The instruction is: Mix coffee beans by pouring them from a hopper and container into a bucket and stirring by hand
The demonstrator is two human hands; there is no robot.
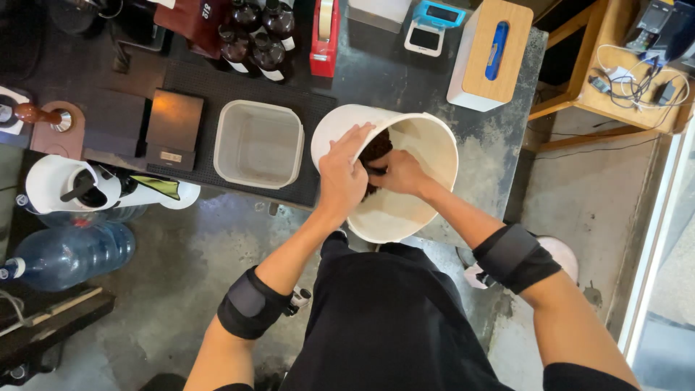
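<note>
left hand [340, 177] and right hand [397, 172] both clutching dark clump [376, 148] inside tilted white bucket [427, 145], liable to tip off counter edge [463, 217].

Round bucket [423, 156] sat at table [492, 145] edge w/ both hands inside; square tub [258, 143] just left, tissue box [491, 52] behind, bottles [255, 36] at back.

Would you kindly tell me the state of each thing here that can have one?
white bucket: tilted, open, dark contents inside
left hand: reaching into the bucket
right hand: inside the bucket, on the dark contents
square white tub: upright, lidless, empty
water bottle: lying sideways
</note>
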